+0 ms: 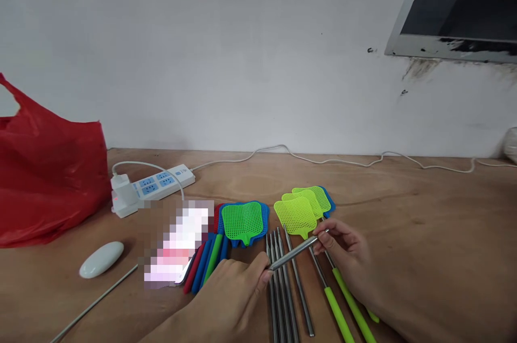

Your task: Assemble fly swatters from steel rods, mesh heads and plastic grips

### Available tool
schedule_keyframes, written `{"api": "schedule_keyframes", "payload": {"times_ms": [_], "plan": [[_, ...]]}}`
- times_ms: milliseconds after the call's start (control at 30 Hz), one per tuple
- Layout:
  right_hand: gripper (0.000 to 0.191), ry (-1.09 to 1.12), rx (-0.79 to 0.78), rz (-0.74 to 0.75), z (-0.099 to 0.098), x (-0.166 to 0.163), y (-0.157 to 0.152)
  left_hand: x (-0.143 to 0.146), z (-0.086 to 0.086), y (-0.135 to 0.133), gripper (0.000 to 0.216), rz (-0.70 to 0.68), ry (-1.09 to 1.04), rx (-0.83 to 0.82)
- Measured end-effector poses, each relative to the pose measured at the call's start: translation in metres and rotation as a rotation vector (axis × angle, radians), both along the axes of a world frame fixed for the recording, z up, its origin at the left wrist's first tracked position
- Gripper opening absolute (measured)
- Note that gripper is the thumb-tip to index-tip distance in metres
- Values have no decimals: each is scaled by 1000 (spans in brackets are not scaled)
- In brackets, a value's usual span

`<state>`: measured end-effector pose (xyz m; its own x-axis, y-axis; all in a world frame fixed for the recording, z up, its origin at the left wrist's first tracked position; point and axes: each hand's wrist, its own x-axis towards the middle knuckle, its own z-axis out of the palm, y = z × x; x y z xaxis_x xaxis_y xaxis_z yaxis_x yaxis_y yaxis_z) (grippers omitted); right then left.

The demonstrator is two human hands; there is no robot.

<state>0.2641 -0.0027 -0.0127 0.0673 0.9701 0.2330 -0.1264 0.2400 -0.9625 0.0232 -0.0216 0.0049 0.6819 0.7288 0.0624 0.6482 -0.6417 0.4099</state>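
Observation:
A silver metal rod (pixel 293 252) is held slantwise above the table between my two hands. My left hand (pixel 236 292) pinches its lower left end, and the fingertips of my right hand (pixel 343 246) close on its upper right end. Below it lie several more metal rods (pixel 281 289) side by side. Beyond my right hand are yellow fly swatter heads (pixel 297 215), some joined to rods with yellow-green handles (pixel 338 313). Green and blue swatter heads (pixel 243 222) are stacked past my left hand, beside loose red, blue and green handles (pixel 207 262).
A phone with a blurred screen (pixel 181 243) lies left of the handles. Farther left are a white power strip (pixel 165 181), a white mouse (pixel 102 259) and a red plastic bag (pixel 52 176). A white cable (pixel 283 146) runs along the wall.

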Motion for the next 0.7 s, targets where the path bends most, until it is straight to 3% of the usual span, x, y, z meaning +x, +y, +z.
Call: {"api": "schedule_keyframes", "payload": {"times_ms": [167,267,433,700], "plan": [[29,30,24,-135,-7,7,5,0,4,-1,26,8,-5,80],[33,87,55,-320,-7,20,14,-8,-3,-1,28,34,-18,103],[29,207,67,-314,-1,27,22,-16,-14,-2,27,31,-57,179],[36,236,7,-297,2,24,22,-15,-6,-1,21,70,-166,208]]}}
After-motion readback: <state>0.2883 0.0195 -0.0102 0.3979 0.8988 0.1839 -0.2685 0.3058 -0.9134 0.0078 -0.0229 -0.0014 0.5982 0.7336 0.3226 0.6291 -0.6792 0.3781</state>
